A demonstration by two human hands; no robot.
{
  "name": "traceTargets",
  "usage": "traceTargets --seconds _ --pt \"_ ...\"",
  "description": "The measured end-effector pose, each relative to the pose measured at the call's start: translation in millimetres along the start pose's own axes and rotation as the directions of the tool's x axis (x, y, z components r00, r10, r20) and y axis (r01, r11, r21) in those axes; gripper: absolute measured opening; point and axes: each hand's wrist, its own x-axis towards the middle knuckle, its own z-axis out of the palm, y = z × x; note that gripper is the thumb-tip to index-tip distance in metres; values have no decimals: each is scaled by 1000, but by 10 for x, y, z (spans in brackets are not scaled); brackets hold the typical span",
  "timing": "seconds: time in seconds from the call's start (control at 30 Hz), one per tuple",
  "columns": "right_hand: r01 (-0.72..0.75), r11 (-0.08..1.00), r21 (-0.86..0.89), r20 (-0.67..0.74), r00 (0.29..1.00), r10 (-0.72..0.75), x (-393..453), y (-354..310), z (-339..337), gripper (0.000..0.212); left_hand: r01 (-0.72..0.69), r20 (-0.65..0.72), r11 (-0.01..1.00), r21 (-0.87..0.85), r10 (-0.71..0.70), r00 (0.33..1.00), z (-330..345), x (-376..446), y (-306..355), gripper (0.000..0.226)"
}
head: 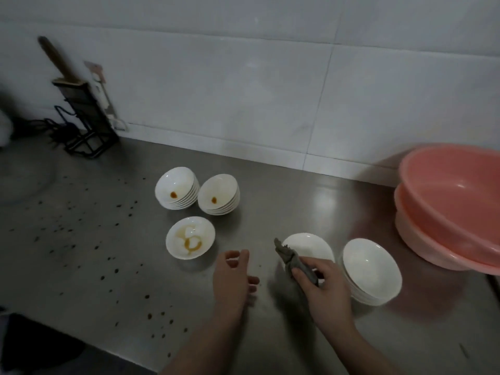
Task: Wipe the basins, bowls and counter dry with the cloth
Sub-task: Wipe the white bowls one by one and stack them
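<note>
My right hand grips a grey cloth just in front of a single white bowl. To its right stands a short stack of clean white bowls. My left hand hovers over the steel counter with loosely curled fingers, holding nothing. Left of it a lone white bowl holds brown liquid smears. Behind that bowl two stacks of white bowls each show a brown drop in the top one. Two nested pink basins sit at the right.
Dark droplets are scattered over the left part of the counter. A black knife rack with a wooden-handled knife leans against the tiled wall at the back left. The counter's front edge runs along the lower left.
</note>
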Motion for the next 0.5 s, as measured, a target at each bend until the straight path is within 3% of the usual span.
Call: traceTargets --seconds 0.1,0.17,0.27,0.5 --pt "-3 1000 29 65 998 1 40 -133 249 25 32 -238 993 -114 -59 970 -561 311 10 30" --pt "0 999 34 114 993 -3 40 -206 414 24 51 -325 988 -143 -95 941 -845 517 22 36" --pt "2 999 33 153 988 -7 26 -268 602 22 90 -280 981 -173 -137 950 -1056 753 42 40" --pt "30 999 15 128 991 -32 -20 -276 660 29 81 -188 994 -77 -94 978 -1086 860 67 14"
